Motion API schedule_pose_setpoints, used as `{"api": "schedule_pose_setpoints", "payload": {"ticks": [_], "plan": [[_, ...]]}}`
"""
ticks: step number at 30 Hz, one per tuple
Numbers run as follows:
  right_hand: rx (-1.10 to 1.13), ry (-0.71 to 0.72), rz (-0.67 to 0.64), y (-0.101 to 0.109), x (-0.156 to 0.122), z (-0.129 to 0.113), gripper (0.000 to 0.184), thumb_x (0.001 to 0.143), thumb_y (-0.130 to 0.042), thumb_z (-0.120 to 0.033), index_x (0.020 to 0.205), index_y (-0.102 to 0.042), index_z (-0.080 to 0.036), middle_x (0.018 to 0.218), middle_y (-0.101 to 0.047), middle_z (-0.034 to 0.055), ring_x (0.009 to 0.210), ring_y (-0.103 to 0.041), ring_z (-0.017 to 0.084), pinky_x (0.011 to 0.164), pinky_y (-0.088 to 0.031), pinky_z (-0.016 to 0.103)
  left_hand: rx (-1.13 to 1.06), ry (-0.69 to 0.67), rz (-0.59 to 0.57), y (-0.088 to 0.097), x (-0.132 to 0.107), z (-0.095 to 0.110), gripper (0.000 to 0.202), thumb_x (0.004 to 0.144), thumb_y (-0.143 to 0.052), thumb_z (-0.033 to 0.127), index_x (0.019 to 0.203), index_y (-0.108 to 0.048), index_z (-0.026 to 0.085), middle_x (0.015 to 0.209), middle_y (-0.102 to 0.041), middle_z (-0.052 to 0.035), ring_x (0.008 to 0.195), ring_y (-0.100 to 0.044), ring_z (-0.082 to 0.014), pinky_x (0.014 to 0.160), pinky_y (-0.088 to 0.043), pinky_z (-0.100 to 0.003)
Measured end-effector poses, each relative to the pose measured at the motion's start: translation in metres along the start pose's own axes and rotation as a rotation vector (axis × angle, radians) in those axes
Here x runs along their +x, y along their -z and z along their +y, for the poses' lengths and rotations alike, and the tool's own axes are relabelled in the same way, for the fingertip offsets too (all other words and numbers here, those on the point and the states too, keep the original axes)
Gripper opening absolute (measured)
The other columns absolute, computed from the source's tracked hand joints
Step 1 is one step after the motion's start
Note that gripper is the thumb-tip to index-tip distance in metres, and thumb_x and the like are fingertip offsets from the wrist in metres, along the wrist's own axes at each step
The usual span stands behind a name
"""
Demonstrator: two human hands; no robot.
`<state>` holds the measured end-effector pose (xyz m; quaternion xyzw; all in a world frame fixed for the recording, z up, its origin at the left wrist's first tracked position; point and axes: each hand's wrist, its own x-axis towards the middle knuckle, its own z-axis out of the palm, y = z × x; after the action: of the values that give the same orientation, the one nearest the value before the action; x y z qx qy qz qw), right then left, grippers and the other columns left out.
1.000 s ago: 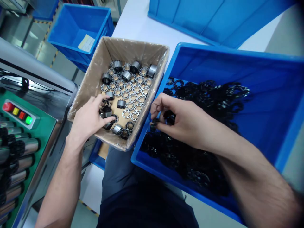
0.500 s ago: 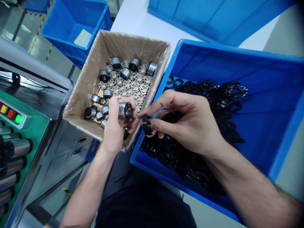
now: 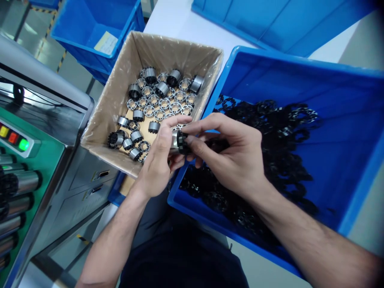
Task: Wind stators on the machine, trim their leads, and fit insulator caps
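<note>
Beyond your right hand [image 3: 240, 150] you have open space over the blue bin [image 3: 336, 120]; the carton wall [image 3: 212, 70] and bin rim [image 3: 227, 69] block low sideways passage.

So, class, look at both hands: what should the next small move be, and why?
Probably a gentle push of the black ring squarely against the cylinder. The left hand steadies the cylinder, while the right hand has thumb and fingertips on the ring at its end. The fingers partly hide the joint, so whether it is fully seated cannot be told.
</note>
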<state>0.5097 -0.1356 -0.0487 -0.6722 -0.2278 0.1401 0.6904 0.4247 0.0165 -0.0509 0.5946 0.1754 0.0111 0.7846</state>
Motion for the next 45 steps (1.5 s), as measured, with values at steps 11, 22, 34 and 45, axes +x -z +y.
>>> {"api": "schedule_pose_setpoints", "payload": {"ticks": [11,22,34,45], "plan": [[-0.209,0.224,0.058,-0.001,-0.003,0.001,0.02,0.11,-0.078,-0.021,0.104,-0.092,-0.034,0.093,-0.084,0.0069,0.084,-0.075,0.027,0.076,-0.068,0.048,0.064,-0.01,-0.12,0.006,-0.004,0.001,0.063,0.126,-0.04,0.083,0.132,-0.077,0.032,0.077,-0.049,0.0015,0.06,-0.043,-0.0156,0.052,-0.035,-0.032],[-0.246,0.208,0.036,-0.002,-0.006,-0.009,0.022,0.103,-0.074,-0.011,0.096,-0.08,-0.031,0.088,-0.074,0.0043,0.083,-0.072,0.025,0.073,-0.062,0.045,0.102,0.014,-0.145,0.013,-0.004,0.008,0.062,0.123,-0.054,0.08,0.159,-0.071,0.032,0.089,-0.073,-0.0012,0.064,-0.064,-0.0173,0.055,-0.045,-0.032],[0.021,-0.019,-0.097,0.031,0.004,-0.016,0.023,0.115,-0.087,-0.048,0.135,-0.079,-0.039,0.11,-0.08,0.0015,0.064,-0.067,0.015,0.048,-0.052,0.033,0.028,-0.041,0.121,0.004,0.008,0.007,0.069,0.109,-0.067,0.094,0.105,-0.066,0.025,0.074,-0.08,0.0023,0.039,-0.053,-0.01,0.042,-0.039,-0.024],[-0.09,0.136,-0.205,0.022,0.006,-0.01,0.023,0.123,-0.073,-0.035,0.134,-0.093,-0.035,0.124,-0.088,0.0067,0.118,-0.083,0.028,0.113,-0.069,0.048,-0.03,0.017,0.066,0.006,0.01,0.002,0.053,0.109,-0.084,0.077,0.134,-0.073,0.031,0.106,-0.076,-0.0012,0.06,-0.066,-0.0128,0.05,-0.052,-0.026]]}}
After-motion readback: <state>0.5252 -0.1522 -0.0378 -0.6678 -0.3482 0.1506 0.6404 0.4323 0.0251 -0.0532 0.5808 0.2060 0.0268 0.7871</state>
